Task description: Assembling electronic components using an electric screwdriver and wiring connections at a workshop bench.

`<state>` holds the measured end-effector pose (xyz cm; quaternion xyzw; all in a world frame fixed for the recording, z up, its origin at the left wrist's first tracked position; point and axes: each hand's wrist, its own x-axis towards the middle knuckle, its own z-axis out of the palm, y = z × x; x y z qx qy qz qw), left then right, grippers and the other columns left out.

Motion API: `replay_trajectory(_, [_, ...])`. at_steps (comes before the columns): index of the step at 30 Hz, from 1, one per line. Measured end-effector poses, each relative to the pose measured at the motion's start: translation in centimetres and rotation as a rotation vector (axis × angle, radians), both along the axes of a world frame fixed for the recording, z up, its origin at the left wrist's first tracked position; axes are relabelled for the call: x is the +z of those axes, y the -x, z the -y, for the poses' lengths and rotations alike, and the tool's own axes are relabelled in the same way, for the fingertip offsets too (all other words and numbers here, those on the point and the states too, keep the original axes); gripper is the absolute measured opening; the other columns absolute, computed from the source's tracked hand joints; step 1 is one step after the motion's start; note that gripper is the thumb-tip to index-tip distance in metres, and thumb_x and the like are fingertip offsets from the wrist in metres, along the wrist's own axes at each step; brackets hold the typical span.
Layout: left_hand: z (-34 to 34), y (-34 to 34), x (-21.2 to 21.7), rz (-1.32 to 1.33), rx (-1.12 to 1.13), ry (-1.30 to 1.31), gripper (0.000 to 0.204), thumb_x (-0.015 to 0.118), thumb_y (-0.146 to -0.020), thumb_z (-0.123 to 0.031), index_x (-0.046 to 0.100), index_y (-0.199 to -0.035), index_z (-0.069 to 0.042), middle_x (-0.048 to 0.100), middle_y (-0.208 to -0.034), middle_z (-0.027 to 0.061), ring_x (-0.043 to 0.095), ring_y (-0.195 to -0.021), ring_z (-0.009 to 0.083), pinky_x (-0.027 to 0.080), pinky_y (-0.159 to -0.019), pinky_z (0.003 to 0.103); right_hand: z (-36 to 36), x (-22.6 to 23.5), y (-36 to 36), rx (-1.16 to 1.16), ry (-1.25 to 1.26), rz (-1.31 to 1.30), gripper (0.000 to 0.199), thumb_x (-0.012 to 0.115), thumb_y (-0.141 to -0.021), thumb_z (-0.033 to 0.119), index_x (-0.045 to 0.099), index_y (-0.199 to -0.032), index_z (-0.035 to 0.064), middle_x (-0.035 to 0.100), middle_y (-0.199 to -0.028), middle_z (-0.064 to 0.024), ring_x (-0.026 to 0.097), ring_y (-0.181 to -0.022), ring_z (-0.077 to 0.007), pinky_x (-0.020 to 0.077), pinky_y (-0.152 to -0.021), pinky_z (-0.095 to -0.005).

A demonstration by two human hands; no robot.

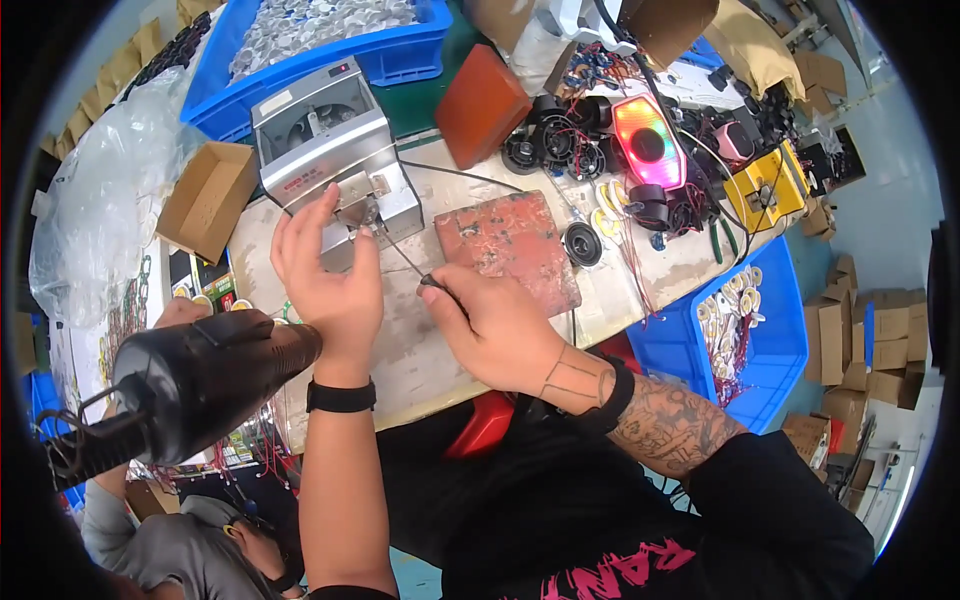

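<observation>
My right hand is closed round the dark handle of a thin screwdriver. Its metal shaft points up and left to the front of a grey box-shaped machine, where the tip meets a small metal fitting. In front of that fitting is my left hand, fingers stretched up and thumb apart. Its fingertips lie against or just before the machine's front; whether they touch it I cannot tell. Right of the machine, a worn reddish square plate lies on the table.
A black cylindrical device juts in at lower left, beside another person. Behind the machine stands a blue bin of small pale pieces. At right are a lit red-green lamp, black speakers and a blue crate.
</observation>
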<state>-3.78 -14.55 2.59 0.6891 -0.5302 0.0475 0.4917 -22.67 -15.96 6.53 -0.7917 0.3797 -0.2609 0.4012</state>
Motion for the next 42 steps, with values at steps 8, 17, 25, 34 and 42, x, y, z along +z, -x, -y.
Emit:
replay_trajectory(8, [0.0,0.0,-0.2,0.003,-0.002,0.010,0.050,0.074,-0.084,-0.006,0.068,-0.134,-0.010,0.067,-0.127,0.0104,0.052,-0.129,0.0318,0.036,-0.115,0.043,-0.1,0.2,0.0,-0.002,-0.026,0.008,0.021,0.055,-0.100,0.021,0.060,-0.095,0.0014,0.065,-0.078,-0.0259,0.064,-0.076,-0.0484,0.0499,-0.070,-0.0573])
replay_trajectory(17, [-0.1,0.0,-0.2,0.000,-0.005,0.020,0.050,0.074,-0.083,-0.006,0.068,-0.133,-0.009,0.066,-0.127,0.0114,0.053,-0.129,0.0317,0.037,-0.114,0.043,-0.2,0.7,-0.1,-0.007,-0.105,0.009,0.022,0.055,-0.101,0.021,0.060,-0.096,0.0008,0.065,-0.073,-0.0245,0.065,-0.073,-0.0472,0.0497,-0.068,-0.0552])
replay_trajectory(25, [0.0,0.1,-0.2,0.012,0.006,0.014,0.050,0.074,-0.084,-0.007,0.068,-0.134,-0.009,0.066,-0.127,0.0111,0.053,-0.128,0.0319,0.036,-0.115,0.043,-0.1,1.0,-0.8,-0.139,-0.245,-0.013,0.030,0.058,-0.103,0.026,0.058,-0.091,-0.0016,0.065,-0.069,-0.0226,0.066,-0.069,-0.0443,0.0501,-0.066,-0.0534])
replay_trajectory(34, [0.1,0.0,-0.4,-0.032,-0.003,0.028,0.049,0.073,-0.081,-0.008,0.070,-0.130,-0.013,0.066,-0.127,0.0105,0.048,-0.133,0.0361,0.031,-0.119,0.049,0.0,1.5,-1.3,-0.211,0.122,-0.043,0.034,0.070,-0.094,0.029,0.059,-0.080,-0.0001,0.060,-0.060,-0.0166,0.063,-0.058,-0.0368,0.0478,-0.056,-0.0439])
replay_trajectory(42, [0.0,0.0,-0.3,-0.035,0.000,0.015,0.048,0.072,-0.081,-0.008,0.070,-0.129,-0.012,0.066,-0.126,0.0098,0.050,-0.131,0.0348,0.030,-0.121,0.049,-0.3,2.7,-2.3,-0.140,-0.077,-0.100,0.037,0.069,-0.093,0.030,0.063,-0.077,-0.0029,0.064,-0.066,-0.0216,0.067,-0.066,-0.0393,0.0522,-0.063,-0.0474])
